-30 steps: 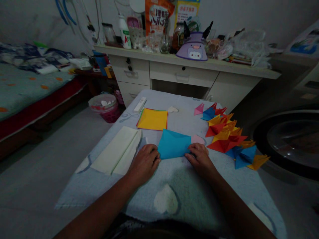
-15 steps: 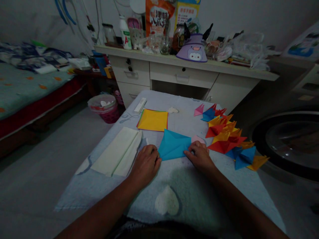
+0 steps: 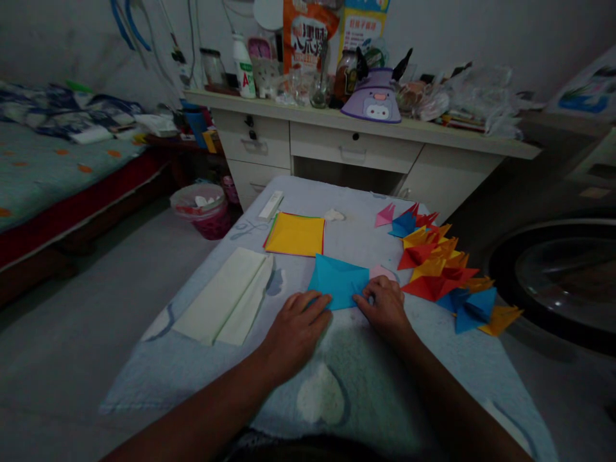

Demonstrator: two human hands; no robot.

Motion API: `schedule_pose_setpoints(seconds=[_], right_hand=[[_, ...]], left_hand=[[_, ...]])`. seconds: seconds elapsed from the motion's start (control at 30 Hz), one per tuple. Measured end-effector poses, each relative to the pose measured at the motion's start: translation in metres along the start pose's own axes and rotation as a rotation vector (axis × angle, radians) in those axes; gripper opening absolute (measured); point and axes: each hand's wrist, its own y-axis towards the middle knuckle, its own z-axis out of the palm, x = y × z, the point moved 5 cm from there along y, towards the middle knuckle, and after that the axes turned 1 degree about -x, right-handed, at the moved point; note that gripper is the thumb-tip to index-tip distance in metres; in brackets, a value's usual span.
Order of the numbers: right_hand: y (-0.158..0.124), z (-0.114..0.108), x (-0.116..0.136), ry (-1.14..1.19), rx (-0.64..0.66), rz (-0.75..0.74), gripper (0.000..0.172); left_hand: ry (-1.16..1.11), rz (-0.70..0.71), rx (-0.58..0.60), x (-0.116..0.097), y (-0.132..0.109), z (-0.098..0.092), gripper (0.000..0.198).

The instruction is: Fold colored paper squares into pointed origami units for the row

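Left fingers: laid close together over the near-left corner of the blue paper [image 3: 337,279]; left hand [image 3: 297,330] may or may not grip, cannot tell.
Right fingers: curled, with the thumb, at the near-right corner; a pinch by the right hand [image 3: 387,305] cannot be told.
Blue paper: folded, flat near the middle of the tabletop [image 3: 355,234].
Yellow-topped stack [image 3: 296,234]: just beyond, toward the far edge.
Cream sheet [image 3: 219,295]: folded, along the left edge.
Folded paper figures [image 3: 436,266]: crowded along the right edge.
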Motion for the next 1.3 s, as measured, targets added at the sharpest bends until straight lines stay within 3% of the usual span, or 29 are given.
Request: schedule_pose_setpoints(seconds=[0.13,0.8,0.97,1.13,1.3], right_hand=[[0.0,0.001,0.0,-0.012,-0.016,-0.003,0.018],[-0.002,-0.001,0.001,-0.066,-0.036,-0.005,0.017],[-0.008,-0.008,0.016,-0.082,-0.127,-0.163,0.018],[-0.017,0.0,0.04,-0.007,0.036,-0.405,0.015],[-0.016,0.009,0.045,-0.014,0.148,-0.361,0.012]], left_hand=[[-0.079,0.117,0.081,-0.009,-0.002,0.013,0.033],[-0.079,0.068,0.156,-0.009,0.001,0.018,0.037],[-0.057,0.067,0.147,-0.009,0.001,0.02,0.037],[-0.04,0.081,0.139,-0.01,0.002,0.022,0.035],[-0.03,0.087,0.093,-0.01,0.001,0.021,0.032]])
